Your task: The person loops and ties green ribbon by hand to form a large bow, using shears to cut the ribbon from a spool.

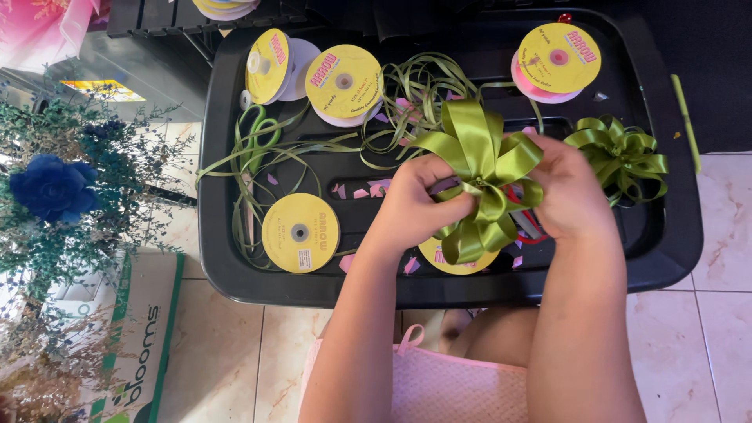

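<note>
Both hands up over black tray [235, 157]. Left hand [415, 205] pinched centre of green ribbon bow [482, 176], keeping loops gathered. Right hand [568, 196] gripped bow's far side, steadying it. Finished bow [623, 157] parked at right, clear of loose ribbon [407, 98] and spools [301, 233].

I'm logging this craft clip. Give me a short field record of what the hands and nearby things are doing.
left hand: grips green ribbon bow at its middle
right hand: pinches the same bow from the other side
finished bow: lies apart, to the right
surface: black tray
spools: yellow ribbon spool left of the hands
scissors: green handles, untouched
</note>
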